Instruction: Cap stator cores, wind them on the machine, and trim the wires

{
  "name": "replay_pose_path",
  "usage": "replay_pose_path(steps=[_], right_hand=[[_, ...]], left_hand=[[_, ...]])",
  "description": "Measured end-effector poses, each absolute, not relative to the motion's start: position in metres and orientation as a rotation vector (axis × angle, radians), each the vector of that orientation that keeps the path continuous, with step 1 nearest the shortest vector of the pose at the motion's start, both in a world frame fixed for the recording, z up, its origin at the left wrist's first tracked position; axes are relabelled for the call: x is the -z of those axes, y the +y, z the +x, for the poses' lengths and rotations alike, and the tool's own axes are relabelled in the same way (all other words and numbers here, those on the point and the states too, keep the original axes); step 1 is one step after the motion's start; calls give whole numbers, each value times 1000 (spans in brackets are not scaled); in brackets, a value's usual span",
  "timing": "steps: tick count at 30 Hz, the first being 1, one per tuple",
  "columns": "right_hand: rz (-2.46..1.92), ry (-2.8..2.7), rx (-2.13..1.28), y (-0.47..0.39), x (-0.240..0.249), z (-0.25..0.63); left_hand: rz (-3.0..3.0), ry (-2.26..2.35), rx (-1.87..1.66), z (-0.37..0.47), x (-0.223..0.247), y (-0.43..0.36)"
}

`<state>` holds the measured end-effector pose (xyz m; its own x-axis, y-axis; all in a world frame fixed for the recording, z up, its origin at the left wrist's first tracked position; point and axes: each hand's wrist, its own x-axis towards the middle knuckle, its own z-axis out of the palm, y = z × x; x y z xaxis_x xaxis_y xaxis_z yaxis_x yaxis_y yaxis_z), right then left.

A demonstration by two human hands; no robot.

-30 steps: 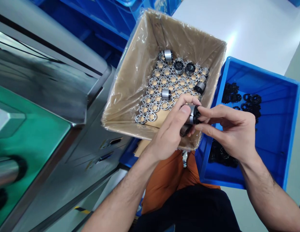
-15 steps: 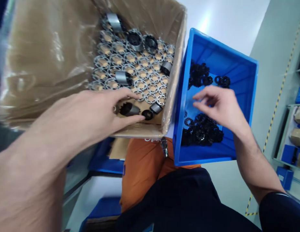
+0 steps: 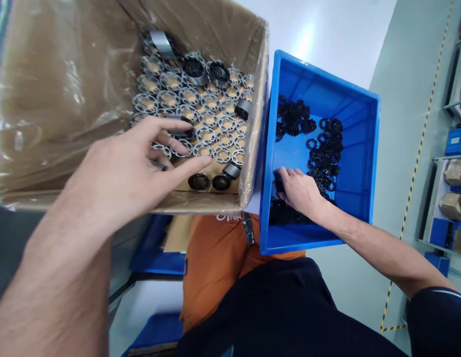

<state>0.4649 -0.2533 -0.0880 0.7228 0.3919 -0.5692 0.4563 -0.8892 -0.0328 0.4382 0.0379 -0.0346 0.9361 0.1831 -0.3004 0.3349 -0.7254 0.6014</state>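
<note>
My left hand (image 3: 122,173) hovers over the front of a lined cardboard box, fingers spread and thumb apart. Its fingertips are beside a grey metal cylinder with a black end (image 3: 186,130), partly hidden behind them. Rows of silver metal rings (image 3: 208,119) cover the box floor. In front of the thumb, a black-topped part (image 3: 199,182) stands beside another dark round piece (image 3: 221,182). My right hand (image 3: 299,191) reaches into the blue bin (image 3: 359,163), its bent fingers closed at a dark piece among black toothed rings (image 3: 286,213) by the left wall.
The cardboard box (image 3: 249,163) has clear plastic over its walls and stands left of the blue bin. More black rings (image 3: 325,153) lie in piles on the bin floor. Several black-ended cylinders (image 3: 162,44) sit on the silver rings. Shelves (image 3: 449,193) stand far right.
My right hand has gone from the bin's middle down to its front left. My left hand has drawn back leftward, and the dark part by its thumb has gone from lying to upright.
</note>
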Motion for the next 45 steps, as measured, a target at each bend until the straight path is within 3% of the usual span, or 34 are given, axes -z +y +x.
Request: replay_pose_path(steps=[4,9,11,17,37,45], right_hand=[[2931,685,839,-264,69,471],[3544,923,456,-276,16,478],[3774,1049,358,-275,2,479],[3994,1068,641,-252,-5,483],[4115,1370,623,-215,22,483],[3918,1599,221,-218,20,485]], left_hand=[[1757,522,-91,438,34,30],[1072,538,-43,440,26,7],[1036,477,30,441,28,-5],[1062,313,77,438,46,-39],[1158,61,34,416,66,-33],[1227,109,61,415,66,-33]])
